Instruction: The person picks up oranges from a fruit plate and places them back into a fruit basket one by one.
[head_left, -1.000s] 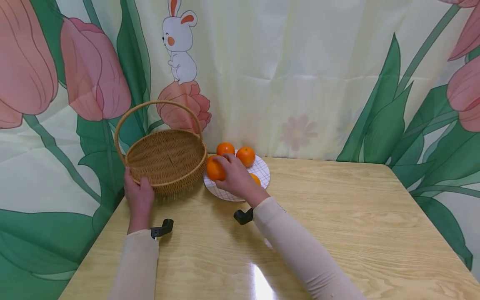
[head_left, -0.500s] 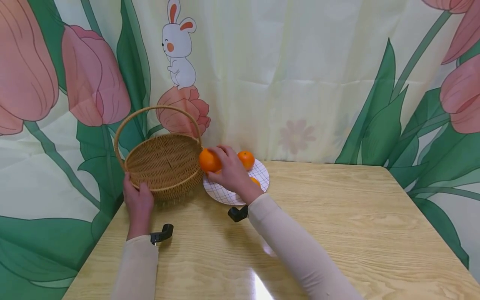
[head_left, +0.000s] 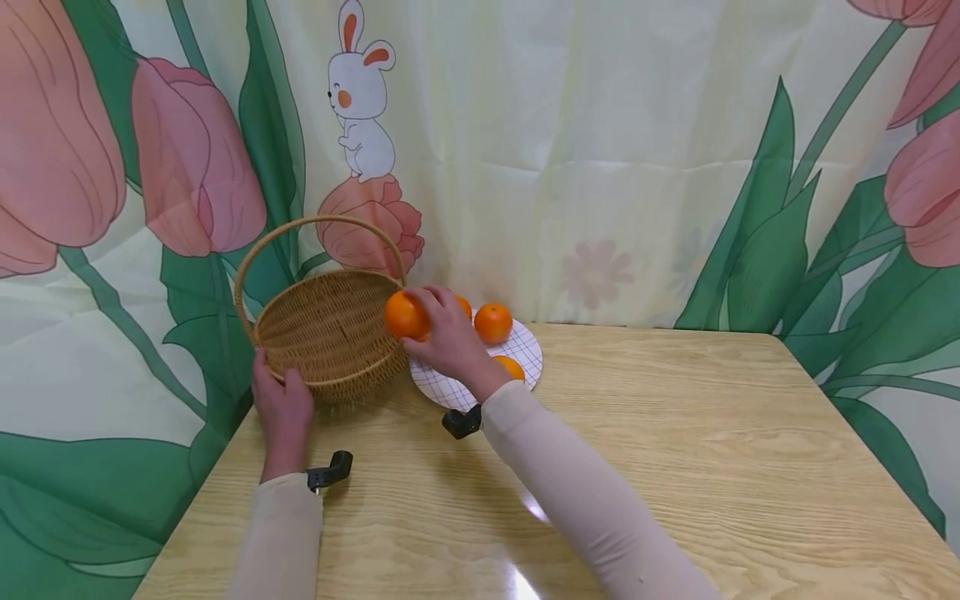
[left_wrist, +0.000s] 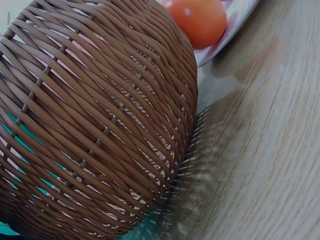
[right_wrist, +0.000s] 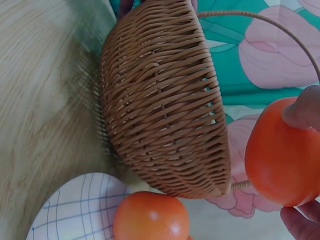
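I see my right hand [head_left: 448,333] with its grip closed around an orange [head_left: 405,316], holding it in the air just above the right rim of the basket [head_left: 330,333]. My left hand [head_left: 282,405] grips the basket's near rim, and the basket is tipped toward me on the table [head_left: 675,450]. Three more oranges [head_left: 492,322] sit on the checked plate [head_left: 480,375] just beside the basket.

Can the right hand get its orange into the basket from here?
Probably yes: the right hand holds the orange at the basket rim, handle arching behind, nothing between.
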